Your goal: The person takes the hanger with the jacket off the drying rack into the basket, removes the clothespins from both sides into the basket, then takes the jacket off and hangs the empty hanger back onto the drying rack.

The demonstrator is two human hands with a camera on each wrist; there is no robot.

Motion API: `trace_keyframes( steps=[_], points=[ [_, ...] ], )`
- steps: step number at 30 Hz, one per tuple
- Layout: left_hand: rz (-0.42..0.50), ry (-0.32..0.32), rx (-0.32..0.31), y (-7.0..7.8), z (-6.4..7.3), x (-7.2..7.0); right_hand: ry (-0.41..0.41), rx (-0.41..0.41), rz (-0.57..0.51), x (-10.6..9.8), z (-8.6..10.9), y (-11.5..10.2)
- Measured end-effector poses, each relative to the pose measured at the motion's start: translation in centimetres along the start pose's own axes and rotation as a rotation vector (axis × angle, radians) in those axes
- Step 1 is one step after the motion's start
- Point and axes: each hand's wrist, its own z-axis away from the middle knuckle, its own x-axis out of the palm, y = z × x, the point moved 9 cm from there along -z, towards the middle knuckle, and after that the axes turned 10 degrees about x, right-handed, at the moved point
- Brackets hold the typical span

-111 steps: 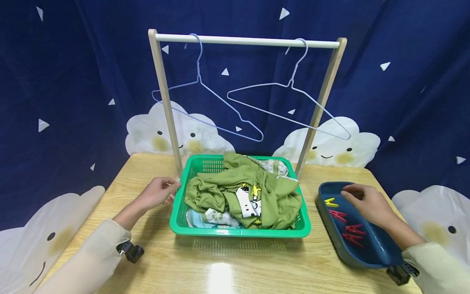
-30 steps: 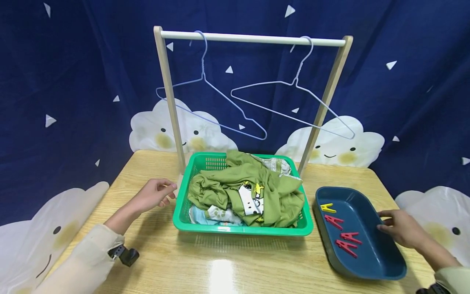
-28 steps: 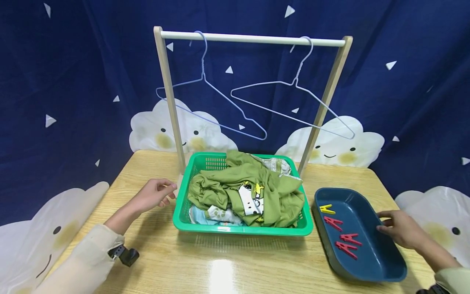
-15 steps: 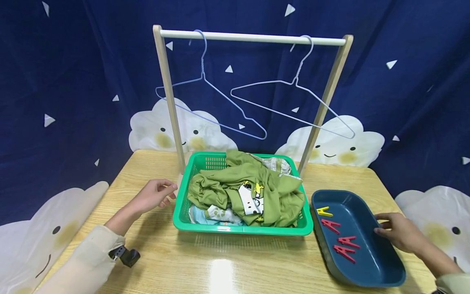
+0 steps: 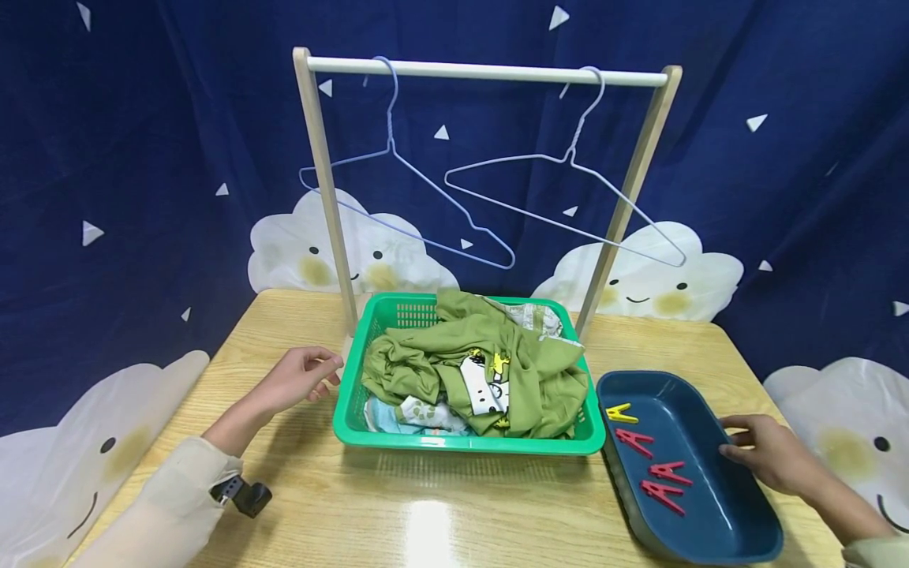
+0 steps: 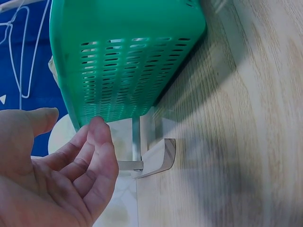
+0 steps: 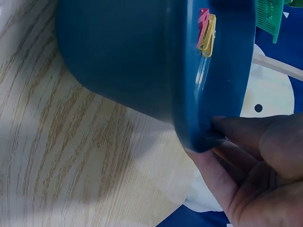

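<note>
My right hand [image 5: 770, 454] pinches the right rim of a dark blue plastic tray [image 5: 710, 418]. In the right wrist view the thumb lies inside the tray's wall and the fingers outside. A yellow clothespin [image 5: 622, 413] and several red clothespins [image 5: 662, 495] lie along the tray's left side. Left of a green basket [image 5: 469, 446], my left hand [image 5: 301, 377] hovers with relaxed fingers, holding nothing. In the left wrist view a small gap shows between fingertips and basket, though contact is hard to judge. Heaped in the basket is green clothing [image 5: 469, 355] with a white dog print.
Behind the basket stands a wooden rack with a white rail [image 5: 483, 72]. Two wire hangers hang from it, a blue one [image 5: 426, 181] and a pale one [image 5: 525, 161]. A wooden table [image 5: 341, 505] bears everything, before a dark blue curtain [image 5: 142, 158].
My right hand has gone from above the tray to its right rim. The tray has slid left and toward me, close to the basket, clothespins with it. My left hand stays almost still.
</note>
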Motion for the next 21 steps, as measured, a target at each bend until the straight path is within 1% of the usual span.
trace_keyframes(
  steps=[12, 17, 19, 21],
  points=[
    [-0.011, -0.004, -0.002, 0.02, 0.05, 0.04, -0.018, 0.014, 0.005, 0.42, 0.06, -0.15],
    [-0.016, -0.006, -0.004, -0.01, 0.02, 0.04, 0.006, 0.037, 0.028, 0.21, 0.14, -0.14],
    [-0.018, -0.005, -0.005, -0.04, -0.02, -0.03, 0.017, 0.053, 0.022, 0.06, 0.17, -0.13],
    [-0.023, -0.004, -0.004, -0.05, -0.07, -0.13, 0.025, 0.06, -0.009, -0.08, 0.21, -0.17]
  ],
)
